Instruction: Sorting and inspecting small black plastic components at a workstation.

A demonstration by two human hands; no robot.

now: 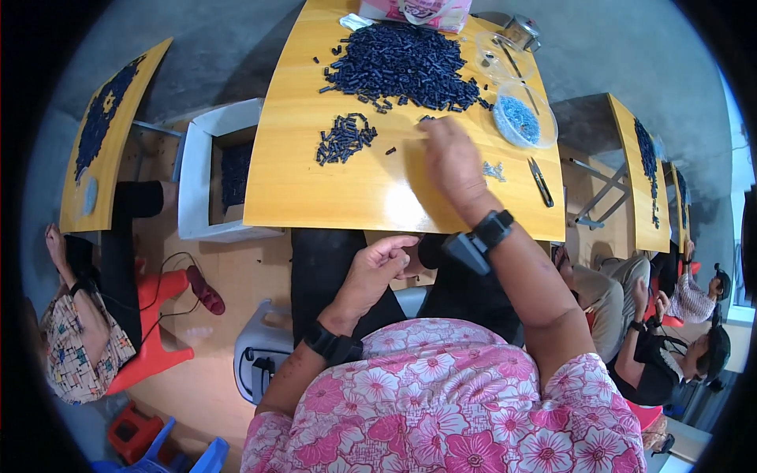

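Dark tubular parts (398, 67) were piled on the tbl's (315, 197) far half, w/ a small heap (345, 140) nearer. R hand (451, 158) was near the pile's edge, fingers bent; L hand (374, 272) loosely curled above lap; couldn't tell if either held anything. Step prob. picking parts; next move called for a fine pinch.

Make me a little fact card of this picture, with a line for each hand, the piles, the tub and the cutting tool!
Left hand: near the table's front edge, fingers curled; can't tell if it holds anything
Right hand: over the table, fingertips near the big pile; grip unclear
Big pile: dark little pieces, far part of table
Small pile: similar pieces, nearer
Tub: clear, round, with blue bits
Cutting tool: on the table's right side
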